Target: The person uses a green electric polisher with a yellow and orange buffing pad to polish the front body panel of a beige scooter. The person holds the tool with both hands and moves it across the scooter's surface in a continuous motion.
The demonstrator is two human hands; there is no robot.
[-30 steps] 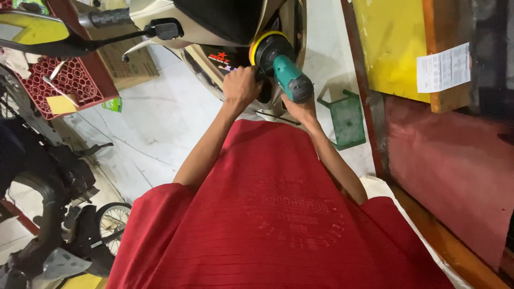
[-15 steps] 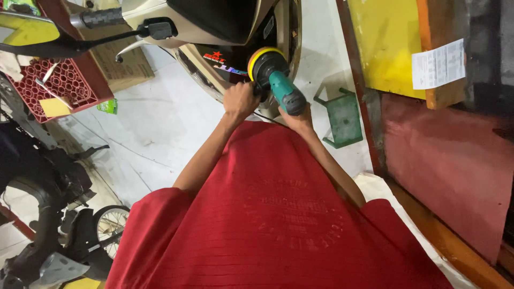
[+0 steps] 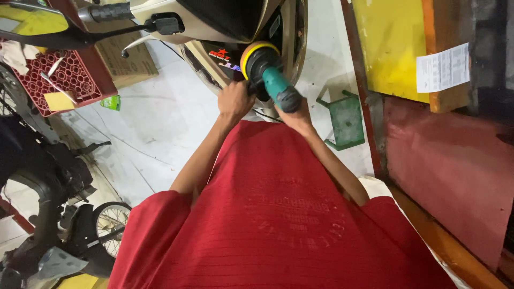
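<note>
Here, your left hand (image 3: pixel 234 101) grips the side handle and your right hand (image 3: pixel 296 113) wraps the teal polisher (image 3: pixel 270 80), its yellow pad pressed to the scooter (image 3: pixel 235 24) panel. Tilt it, and the pad edge could catch a decal or trim.
</note>
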